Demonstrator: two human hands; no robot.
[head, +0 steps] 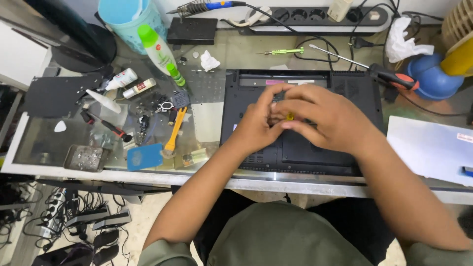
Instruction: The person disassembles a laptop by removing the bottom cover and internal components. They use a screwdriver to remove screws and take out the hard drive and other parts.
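Hands together over upturned black plastic laptop base (305, 152) on glass-topped desk (207, 123). Left hand (258, 123) and right hand (327, 116) fingers curled, pinching small yellow-handled tool (290, 116) between fingertips. Long orange-and-black-handled screwdriver (389, 75) lies beside laptop's far right corner; yellow plastic pry tool (175, 130) to left.

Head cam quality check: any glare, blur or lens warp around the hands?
Head view: even, soft light; mild sheen on the glass table; edges bow outward, wide-lens warp. Both the left hand and right hand are fairly sharp over the black laptop; the small yellow thing between them is too small to identify.
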